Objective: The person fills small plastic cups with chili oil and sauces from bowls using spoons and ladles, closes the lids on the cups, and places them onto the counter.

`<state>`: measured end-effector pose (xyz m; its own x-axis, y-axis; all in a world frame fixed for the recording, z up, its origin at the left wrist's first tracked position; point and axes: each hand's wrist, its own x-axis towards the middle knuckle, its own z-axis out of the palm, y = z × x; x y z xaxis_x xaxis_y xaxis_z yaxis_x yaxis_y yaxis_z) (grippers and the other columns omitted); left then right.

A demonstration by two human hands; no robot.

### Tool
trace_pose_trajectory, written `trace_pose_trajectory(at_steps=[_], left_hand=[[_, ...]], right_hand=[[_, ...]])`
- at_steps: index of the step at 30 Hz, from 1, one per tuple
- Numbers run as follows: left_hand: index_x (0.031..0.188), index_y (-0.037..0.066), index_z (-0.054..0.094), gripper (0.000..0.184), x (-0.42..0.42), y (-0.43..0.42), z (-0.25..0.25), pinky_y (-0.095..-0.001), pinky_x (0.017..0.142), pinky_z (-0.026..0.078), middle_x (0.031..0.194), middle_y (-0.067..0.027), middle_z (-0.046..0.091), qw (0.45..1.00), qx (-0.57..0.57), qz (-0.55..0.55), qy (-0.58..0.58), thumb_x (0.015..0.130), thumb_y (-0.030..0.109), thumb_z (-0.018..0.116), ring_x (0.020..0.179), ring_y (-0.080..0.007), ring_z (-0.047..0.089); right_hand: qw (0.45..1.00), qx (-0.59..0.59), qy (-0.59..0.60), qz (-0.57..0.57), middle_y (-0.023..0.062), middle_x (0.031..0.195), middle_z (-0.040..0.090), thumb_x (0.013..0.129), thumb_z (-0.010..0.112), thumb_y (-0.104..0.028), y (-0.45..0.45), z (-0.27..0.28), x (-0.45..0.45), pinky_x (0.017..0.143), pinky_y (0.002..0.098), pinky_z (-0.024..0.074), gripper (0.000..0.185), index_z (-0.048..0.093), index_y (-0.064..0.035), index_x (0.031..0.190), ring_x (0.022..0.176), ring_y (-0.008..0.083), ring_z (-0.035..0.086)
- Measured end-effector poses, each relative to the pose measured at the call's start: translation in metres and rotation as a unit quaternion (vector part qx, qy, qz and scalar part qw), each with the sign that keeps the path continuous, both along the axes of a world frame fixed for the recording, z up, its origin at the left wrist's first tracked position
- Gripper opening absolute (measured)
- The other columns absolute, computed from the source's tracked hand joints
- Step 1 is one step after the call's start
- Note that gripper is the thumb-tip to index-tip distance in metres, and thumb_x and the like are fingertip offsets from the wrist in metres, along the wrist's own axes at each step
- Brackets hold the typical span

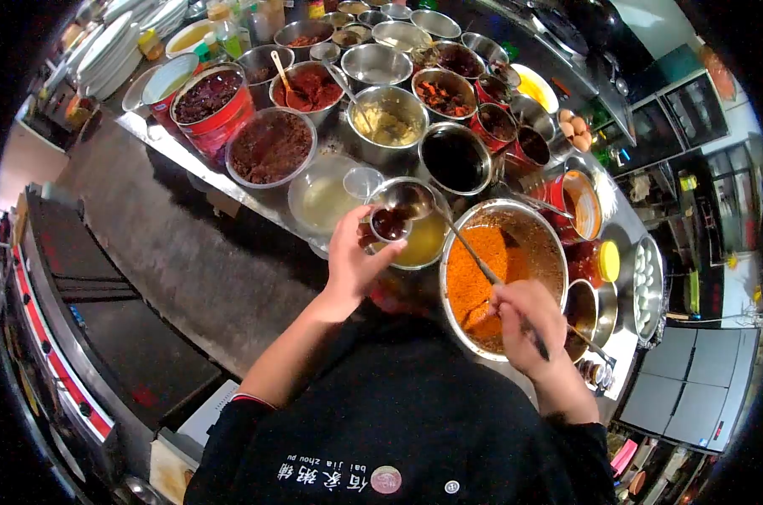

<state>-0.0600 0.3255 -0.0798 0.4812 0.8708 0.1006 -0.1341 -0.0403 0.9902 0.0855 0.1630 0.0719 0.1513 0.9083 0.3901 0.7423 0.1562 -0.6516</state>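
My left hand [354, 259] holds a small clear cup [389, 225] with dark red-brown contents, above a bowl of yellowish liquid [424, 244]. My right hand [529, 324] grips the handle of a long metal ladle [410, 200]. The ladle's bowl is tilted at the cup's rim; whether the two touch is unclear. Under the ladle's handle and my right hand sits a large steel bowl [550, 244] of orange powder. Just behind the ladle stands a pot of dark liquid [455, 158].
Pots and tubs of sauces crowd the steel counter [221, 187], among them a red tub [217, 126] and a yellow-lidded jar [608, 261]. Eggs [574, 130] lie at the right, stacked plates [104, 59] at the back left. A tray of white items [645, 290] stands far right.
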Motion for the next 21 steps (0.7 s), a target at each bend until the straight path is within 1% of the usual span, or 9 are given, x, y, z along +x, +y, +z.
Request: trace_pose_trajectory(at_steps=[1,4,6,8,9,11,14,15,21], left_hand=[[0.118,-0.002,0.043,0.053,0.001,0.0,0.004,-0.0302,0.089,0.046,0.108,-0.0114,0.059,1.0,-0.01,0.004,0.017,0.072,-0.004,0.07,0.099,-0.0174,0.059],[0.118,-0.003,0.042,0.054,0.002,-0.002,0.01,-0.0299,0.089,0.046,0.108,-0.0123,0.059,1.0,-0.018,0.003,0.014,0.072,-0.004,0.07,0.1,-0.0173,0.058],[0.118,-0.003,0.042,0.054,0.001,-0.003,0.011,-0.0296,0.089,0.047,0.109,-0.0127,0.058,1.0,-0.014,-0.001,-0.006,0.071,-0.003,0.07,0.1,-0.0171,0.058],[0.118,-0.002,0.042,0.054,0.001,-0.005,0.012,-0.0293,0.089,0.046,0.111,-0.0126,0.057,0.999,-0.026,0.01,0.045,0.072,-0.003,0.069,0.1,-0.0169,0.058],[0.118,-0.001,0.042,0.053,0.001,-0.006,0.01,-0.0287,0.088,0.046,0.111,-0.0121,0.057,1.0,-0.021,0.009,0.02,0.072,-0.003,0.069,0.101,-0.0165,0.057],[0.118,-0.001,0.042,0.053,0.0,-0.009,0.013,-0.0285,0.088,0.046,0.11,-0.0118,0.057,1.0,-0.021,0.004,0.019,0.072,-0.003,0.069,0.101,-0.0164,0.057],[0.118,-0.001,0.042,0.052,-0.006,-0.011,0.014,-0.028,0.087,0.046,0.108,-0.0113,0.058,1.0,-0.023,-0.002,0.016,0.072,-0.004,0.068,0.1,-0.0159,0.057],[0.118,-0.001,0.042,0.052,-0.007,-0.012,0.016,-0.0277,0.087,0.046,0.108,-0.0115,0.058,1.0,-0.023,0.001,0.016,0.072,-0.004,0.068,0.1,-0.0158,0.057],[0.119,-0.001,0.042,0.054,-0.012,-0.013,0.016,-0.0269,0.085,0.047,0.108,-0.0113,0.058,0.999,-0.027,0.015,0.037,0.072,-0.005,0.068,0.099,-0.0153,0.057]], right_hand=[[0.996,0.023,-0.081,0.036,0.0137,0.081,0.06,0.081,0.055,0.008,0.0,0.002,-0.001,0.061,0.0276,0.0487,0.021,0.059,0.0032,0.1,0.068,0.0197,0.06],[0.996,0.03,-0.084,-0.003,0.0125,0.079,0.06,0.079,0.056,0.008,0.0,-0.003,0.01,0.061,0.0282,0.0483,0.021,0.059,0.0033,0.099,0.068,0.0208,0.059],[0.996,0.032,0.019,-0.082,0.0096,0.075,0.059,0.084,0.051,0.006,0.009,-0.02,0.023,0.059,0.0248,0.0461,0.019,0.058,0.0007,0.101,0.065,0.0163,0.057],[0.97,0.021,0.166,-0.175,0.0059,0.073,0.057,0.089,0.05,0.0,0.027,-0.041,0.038,0.057,0.0233,0.0446,0.014,0.058,-0.0002,0.101,0.064,0.0114,0.055],[0.97,0.025,0.164,-0.179,0.0059,0.073,0.057,0.089,0.05,0.0,0.034,-0.054,0.05,0.057,0.0233,0.0446,0.014,0.058,-0.0002,0.101,0.064,0.0114,0.055],[0.951,0.003,0.222,-0.215,0.0028,0.073,0.055,0.091,0.052,-0.008,0.047,-0.079,0.071,0.056,0.0219,0.0435,0.014,0.058,-0.0003,0.101,0.062,0.0079,0.053],[0.946,-0.001,0.242,-0.214,0.0019,0.074,0.056,0.091,0.053,-0.01,0.057,-0.097,0.082,0.056,0.0212,0.0431,0.015,0.058,-0.001,0.101,0.061,0.0073,0.052],[0.953,-0.002,0.217,-0.211,0.0021,0.074,0.056,0.091,0.053,-0.011,0.058,-0.099,0.083,0.056,0.021,0.0433,0.015,0.058,-0.0011,0.102,0.061,0.007,0.052],[0.948,-0.027,0.215,-0.233,0.0045,0.076,0.058,0.092,0.052,-0.011,0.058,-0.09,0.08,0.058,0.0212,0.0443,0.016,0.058,-0.0001,0.101,0.062,0.0083,0.054]])
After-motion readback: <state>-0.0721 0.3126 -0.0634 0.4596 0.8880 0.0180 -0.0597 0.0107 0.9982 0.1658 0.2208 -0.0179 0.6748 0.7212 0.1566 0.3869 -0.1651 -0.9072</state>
